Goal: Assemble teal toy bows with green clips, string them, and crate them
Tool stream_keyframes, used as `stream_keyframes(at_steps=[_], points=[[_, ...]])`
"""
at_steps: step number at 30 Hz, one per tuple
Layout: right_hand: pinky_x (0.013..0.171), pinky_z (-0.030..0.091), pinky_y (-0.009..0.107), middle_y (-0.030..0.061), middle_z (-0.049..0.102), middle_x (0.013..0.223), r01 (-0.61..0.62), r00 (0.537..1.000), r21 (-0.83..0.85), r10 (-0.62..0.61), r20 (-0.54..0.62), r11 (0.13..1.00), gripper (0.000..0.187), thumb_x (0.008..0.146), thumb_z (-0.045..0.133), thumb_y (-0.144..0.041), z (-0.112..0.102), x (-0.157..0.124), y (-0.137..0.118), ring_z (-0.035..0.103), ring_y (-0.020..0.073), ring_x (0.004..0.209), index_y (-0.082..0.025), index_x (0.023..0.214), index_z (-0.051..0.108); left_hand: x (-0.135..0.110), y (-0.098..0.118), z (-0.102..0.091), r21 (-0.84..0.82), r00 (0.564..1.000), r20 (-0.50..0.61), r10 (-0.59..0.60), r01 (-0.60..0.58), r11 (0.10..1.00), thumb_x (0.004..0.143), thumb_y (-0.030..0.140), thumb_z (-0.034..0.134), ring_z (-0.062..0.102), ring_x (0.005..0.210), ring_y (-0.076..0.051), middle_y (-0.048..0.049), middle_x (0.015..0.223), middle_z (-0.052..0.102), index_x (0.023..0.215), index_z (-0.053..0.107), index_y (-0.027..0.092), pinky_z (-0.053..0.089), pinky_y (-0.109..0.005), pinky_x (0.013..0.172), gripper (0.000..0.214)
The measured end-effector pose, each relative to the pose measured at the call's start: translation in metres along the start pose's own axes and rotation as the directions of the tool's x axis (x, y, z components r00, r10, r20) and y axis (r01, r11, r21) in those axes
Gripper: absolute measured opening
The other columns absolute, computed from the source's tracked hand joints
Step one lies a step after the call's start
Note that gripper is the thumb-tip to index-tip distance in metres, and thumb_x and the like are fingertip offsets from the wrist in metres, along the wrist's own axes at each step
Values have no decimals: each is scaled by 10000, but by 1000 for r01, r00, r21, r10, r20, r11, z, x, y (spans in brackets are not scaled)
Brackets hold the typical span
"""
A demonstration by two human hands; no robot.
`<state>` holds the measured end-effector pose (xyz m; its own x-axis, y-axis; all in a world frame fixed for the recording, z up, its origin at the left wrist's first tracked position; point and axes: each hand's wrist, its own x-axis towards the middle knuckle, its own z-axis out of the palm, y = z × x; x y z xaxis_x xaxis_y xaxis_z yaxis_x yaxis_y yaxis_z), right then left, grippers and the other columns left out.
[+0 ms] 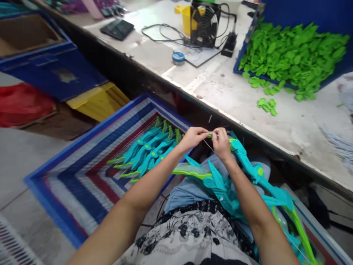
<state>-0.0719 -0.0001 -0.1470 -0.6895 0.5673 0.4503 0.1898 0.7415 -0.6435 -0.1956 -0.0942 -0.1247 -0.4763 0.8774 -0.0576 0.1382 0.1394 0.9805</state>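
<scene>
My left hand and my right hand meet just below the table edge, both pinched on a thin pale string at the green tip of a teal toy bow. The bow runs down to the right across my lap, where more teal and green bow parts lie. Each hand's fingers are closed tight around the string and tip.
A striped woven-lined crate at my left holds several finished teal bows. On the worktable sit a blue bin of green plastic pieces, a black fan, cables, a tape roll and a calculator.
</scene>
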Motion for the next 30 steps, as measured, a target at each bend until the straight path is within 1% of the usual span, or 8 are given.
stream_keyframes(at_steps=[5, 9, 13, 20, 24, 25, 27, 30], points=[[904, 467, 387, 108, 611, 992, -80, 997, -213, 82, 0, 974, 247, 955, 430, -387, -68, -35, 13, 573, 233, 988, -192, 972, 580, 4, 0, 2, -103, 990, -84, -110, 101, 990, 709, 347, 669, 546, 588, -116, 1, 629, 669, 748, 729, 135, 405, -234, 579, 224], [873, 485, 466, 171, 575, 1139, -145, 946, -562, 280, 162, 814, 555, 840, 577, -541, -132, -104, 43, 545, 330, 1069, -166, 1245, 525, 8, 0, 2, -165, 980, -104, -172, 154, 974, 691, 343, 677, 555, 586, -122, -14, 618, 671, 775, 736, 129, 424, -243, 587, 237], [832, 510, 438, 156, 568, 1164, -129, 887, -684, 392, 244, 718, 530, 826, 574, -360, -155, -144, 61, 544, 325, 1078, -197, 1324, 496, 11, 1, 6, -194, 984, -69, -165, 149, 970, 660, 271, 671, 575, 609, -122, -44, 714, 722, 863, 746, 117, 449, -245, 600, 265], [719, 534, 366, 120, 637, 1148, -96, 870, -698, 401, 287, 709, 477, 767, 536, -238, -176, -113, 60, 635, 283, 949, -210, 1236, 617, 17, 11, -3, -232, 993, -110, -30, 4, 973, 686, 209, 604, 629, 676, -126, -108, 1041, 723, 1247, 596, 124, 468, -226, 541, 567], [651, 503, 302, 56, 710, 1005, -86, 831, -602, 390, 396, 794, 489, 744, 568, -229, -203, -82, 43, 663, 222, 788, -244, 1230, 619, -2, 37, -14, 158, 872, -379, 310, -270, 950, 798, 217, 554, 644, 874, -159, -84, 1094, 686, 1180, 621, 169, 529, -265, 696, 390], [639, 497, 289, 36, 721, 949, -94, 813, -553, 384, 438, 828, 492, 743, 575, -227, -208, -71, 36, 663, 209, 754, -246, 1234, 613, -10, 45, -12, 293, 839, -326, 435, -347, 891, 828, 230, 545, 637, 929, -171, -77, 1082, 685, 1134, 642, 179, 534, -293, 771, 324], [634, 497, 274, 10, 729, 899, -109, 767, -421, 346, 541, 901, 482, 754, 590, -236, -212, -42, 19, 664, 194, 730, -238, 1236, 607, -25, 59, 0, 477, 783, -49, 621, -528, 703, 872, 255, 526, 613, 1047, -201, -80, 1110, 679, 1103, 657, 191, 507, -357, 917, 273], [662, 524, 263, -7, 730, 955, -77, 676, -159, 168, 718, 984, 399, 776, 623, -252, -197, 16, -10, 671, 181, 771, -225, 1173, 644, -32, 71, 23, 571, 678, 294, 673, -690, 445, 916, 287, 478, 522, 1234, -259, -111, 1254, 622, 1245, 596, 197, 384, -460, 1075, 361]])
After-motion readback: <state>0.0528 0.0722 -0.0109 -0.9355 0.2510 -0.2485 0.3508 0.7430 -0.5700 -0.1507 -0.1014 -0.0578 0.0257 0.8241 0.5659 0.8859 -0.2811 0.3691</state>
